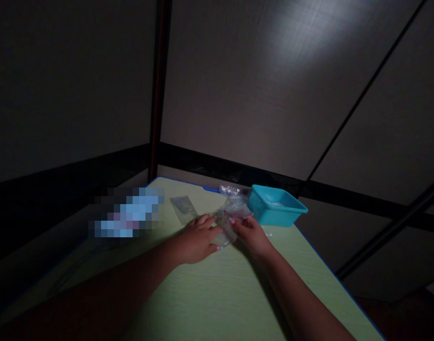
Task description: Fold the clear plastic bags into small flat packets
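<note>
On the green table (pixel 202 293), my left hand (pixel 199 239) lies palm down with its fingers spread, at the left edge of a clear plastic bag (pixel 229 220). My right hand (pixel 250 232) pinches that bag from the right, thumb and finger together. What the bag contains, if anything, is too dim to make out. Just beyond my left fingers lies a flat clear packet (pixel 183 208). More crinkled clear plastic (pixel 231 190) sits behind the bag, by the table's far edge.
A turquoise plastic basket (pixel 277 220) stands right of my right hand, near the table's right edge, with something pale inside. At the left edge is a blurred-out blue object (pixel 135 213). Dark wall panels (pixel 238 94) rise behind the table.
</note>
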The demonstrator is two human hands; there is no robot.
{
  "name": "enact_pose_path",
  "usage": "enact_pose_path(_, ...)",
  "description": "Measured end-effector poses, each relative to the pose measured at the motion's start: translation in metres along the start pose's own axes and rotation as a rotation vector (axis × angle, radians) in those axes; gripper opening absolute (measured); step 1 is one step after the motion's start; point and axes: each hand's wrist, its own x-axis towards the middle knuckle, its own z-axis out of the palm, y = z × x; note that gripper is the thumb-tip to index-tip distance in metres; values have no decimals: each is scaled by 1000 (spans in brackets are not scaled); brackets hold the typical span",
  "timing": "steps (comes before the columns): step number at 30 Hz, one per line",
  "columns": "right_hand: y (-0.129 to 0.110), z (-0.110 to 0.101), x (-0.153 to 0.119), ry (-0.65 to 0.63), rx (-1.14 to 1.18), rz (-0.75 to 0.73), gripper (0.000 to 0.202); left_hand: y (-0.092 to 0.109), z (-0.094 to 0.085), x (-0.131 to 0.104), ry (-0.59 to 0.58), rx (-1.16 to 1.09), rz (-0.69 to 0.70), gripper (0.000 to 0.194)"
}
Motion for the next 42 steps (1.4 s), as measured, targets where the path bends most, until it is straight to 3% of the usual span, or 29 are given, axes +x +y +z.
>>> enact_pose_path(4,0,1,-2,-123,-28,-99,23,1,-1,0,-18,12,-20,48)
enact_pose_path(10,-2,0,-6,-316,-104,-115,15,-1,2,1,-6,2,12,50)
enact_pose_path(19,-2,-9,-3,-402,-397,-264,14,-3,5,1,1,16,-43,48)
enact_pose_path(25,2,-14,-1,-400,-477,-283,18,-1,-2,1,-8,10,-64,59)
enact_pose_path(35,-4,-11,-4,-459,-485,-273,34,-9,6,1,-72,77,-138,73)
enact_pose_path(40,1,-14,-3,-249,-609,-247,44,-6,0,0,-142,109,-162,71)
enact_pose_path(42,6,-15,-2,-242,-744,-225,51,-7,-1,-1,-163,125,-160,72)
